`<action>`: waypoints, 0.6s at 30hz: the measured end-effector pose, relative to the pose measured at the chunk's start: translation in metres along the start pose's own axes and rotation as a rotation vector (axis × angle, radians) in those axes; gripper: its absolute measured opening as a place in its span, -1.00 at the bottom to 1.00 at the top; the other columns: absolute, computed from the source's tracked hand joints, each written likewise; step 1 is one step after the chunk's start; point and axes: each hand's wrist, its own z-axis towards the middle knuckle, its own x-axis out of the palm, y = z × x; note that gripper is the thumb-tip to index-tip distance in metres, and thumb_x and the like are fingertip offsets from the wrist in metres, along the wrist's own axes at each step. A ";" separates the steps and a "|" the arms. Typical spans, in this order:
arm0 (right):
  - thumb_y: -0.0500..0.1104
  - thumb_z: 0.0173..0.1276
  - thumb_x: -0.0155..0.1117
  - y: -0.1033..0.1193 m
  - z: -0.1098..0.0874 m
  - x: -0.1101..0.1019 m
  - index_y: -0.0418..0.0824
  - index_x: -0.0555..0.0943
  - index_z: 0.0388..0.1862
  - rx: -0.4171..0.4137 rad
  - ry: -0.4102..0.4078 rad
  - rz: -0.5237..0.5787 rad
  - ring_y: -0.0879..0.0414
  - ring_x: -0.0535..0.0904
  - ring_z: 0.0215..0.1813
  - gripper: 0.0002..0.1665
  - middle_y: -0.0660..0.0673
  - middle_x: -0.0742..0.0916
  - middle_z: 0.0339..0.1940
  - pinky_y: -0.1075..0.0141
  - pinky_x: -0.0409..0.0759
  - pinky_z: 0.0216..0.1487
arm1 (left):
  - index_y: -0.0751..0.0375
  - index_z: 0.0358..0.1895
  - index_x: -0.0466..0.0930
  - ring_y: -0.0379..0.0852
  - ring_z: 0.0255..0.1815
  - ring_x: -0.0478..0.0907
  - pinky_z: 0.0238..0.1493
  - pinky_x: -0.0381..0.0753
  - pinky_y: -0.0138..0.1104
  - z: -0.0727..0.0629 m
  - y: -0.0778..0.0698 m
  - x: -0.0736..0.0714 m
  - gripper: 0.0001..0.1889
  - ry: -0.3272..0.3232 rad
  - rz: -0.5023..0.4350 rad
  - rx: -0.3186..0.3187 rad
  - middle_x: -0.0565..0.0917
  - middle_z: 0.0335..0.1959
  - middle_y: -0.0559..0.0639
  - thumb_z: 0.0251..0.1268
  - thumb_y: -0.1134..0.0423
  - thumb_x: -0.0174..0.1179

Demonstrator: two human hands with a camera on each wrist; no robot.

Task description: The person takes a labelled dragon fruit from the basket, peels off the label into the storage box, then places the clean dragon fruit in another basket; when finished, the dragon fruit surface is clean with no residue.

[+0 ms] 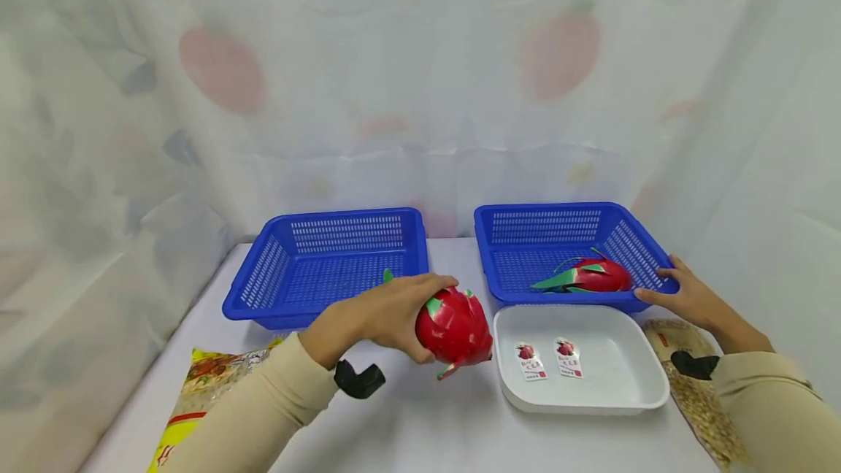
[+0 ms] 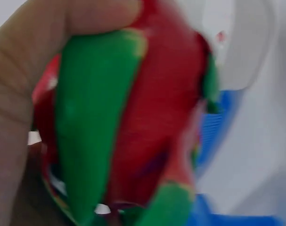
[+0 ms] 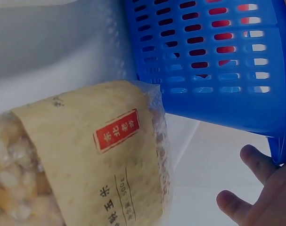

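Note:
My left hand (image 1: 397, 312) grips a red dragon fruit (image 1: 455, 328) with green-tipped scales, held over the white table between the two baskets and the tray. In the left wrist view the fruit (image 2: 157, 94) fills most of the picture, thumb and fingers around it. At the far right, my right hand (image 1: 690, 298) holds the rim of the right blue basket (image 1: 558, 298). Its fingers (image 3: 260, 165) show beside the basket's lip in the right wrist view. Another dragon fruit (image 1: 598, 276) with long green scales lies inside that basket.
A white tray (image 1: 631, 363) holding two small dragon fruit cards (image 1: 531, 362) stands before the right basket. Another blue basket (image 1: 348, 276) is at the left. A yellow food bag (image 1: 204, 393) lies front left, and a bag of corn kernels (image 3: 81, 155) lies right of the tray.

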 end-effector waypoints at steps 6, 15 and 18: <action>0.22 0.32 0.19 -0.001 0.002 0.001 -0.75 0.00 0.31 0.005 0.016 -0.001 -0.71 0.03 0.21 0.15 -0.69 -0.10 0.37 -0.48 0.19 0.03 | 0.00 0.40 0.24 -0.09 0.19 0.36 -0.17 0.60 -0.33 0.039 -0.008 -0.034 0.04 0.115 0.108 -0.011 0.44 0.20 -0.11 -0.31 0.04 0.60; 0.19 0.31 0.23 0.000 0.004 -0.001 -0.71 -0.11 0.37 -0.031 0.000 0.015 -0.67 0.14 0.16 0.19 -0.71 0.05 0.30 -0.45 0.27 -0.02 | -0.02 0.42 0.21 -0.07 0.20 0.32 -0.12 0.61 -0.30 0.096 -0.006 -0.058 0.05 0.218 0.237 -0.039 0.26 0.26 -0.06 -0.28 0.05 0.61; 0.16 0.30 0.24 0.001 0.003 0.000 -0.73 -0.05 0.34 -0.041 -0.005 0.024 -0.67 0.13 0.15 0.16 -0.70 0.02 0.31 -0.47 0.26 -0.02 | 0.01 0.43 0.20 -0.06 0.21 0.31 -0.08 0.60 -0.29 0.112 -0.005 -0.059 0.05 0.210 0.249 -0.019 0.25 0.28 -0.05 -0.25 0.05 0.60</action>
